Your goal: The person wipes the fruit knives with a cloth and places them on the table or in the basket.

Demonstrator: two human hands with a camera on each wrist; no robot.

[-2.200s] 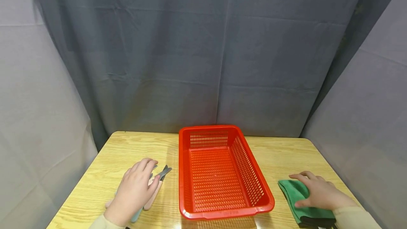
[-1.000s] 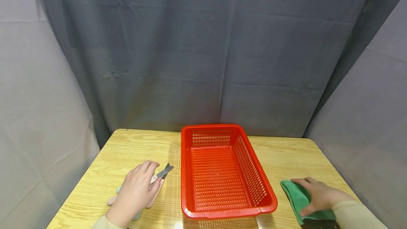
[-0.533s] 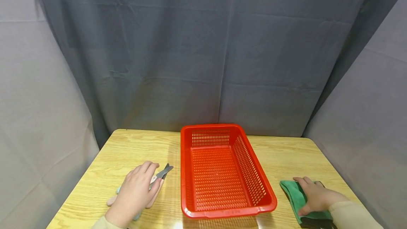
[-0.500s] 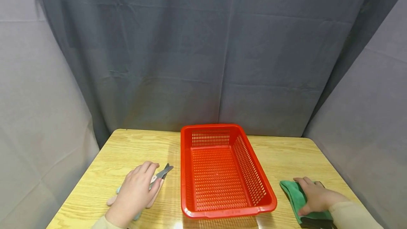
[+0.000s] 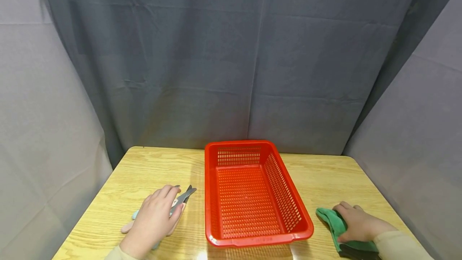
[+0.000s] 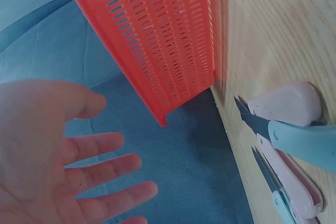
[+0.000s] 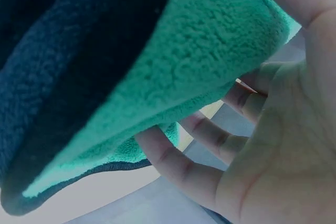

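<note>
- Grey curtains hang behind and beside a wood-grained tabletop.
- Red basket with slotted walls, sitting on the tabletop between the two hands, nothing lying in it.
- Green cloth with a dark edge, folded and bunched on the tabletop, to the right of the basket and apart from it.
- Right hand: grasping the cloth, thumb on one side of the fold and fingers on the other.
- Left hand: released, fingers spread, above several knives.
- Those knives have pink and pale blue handles and lie close together, left of the basket.
</note>
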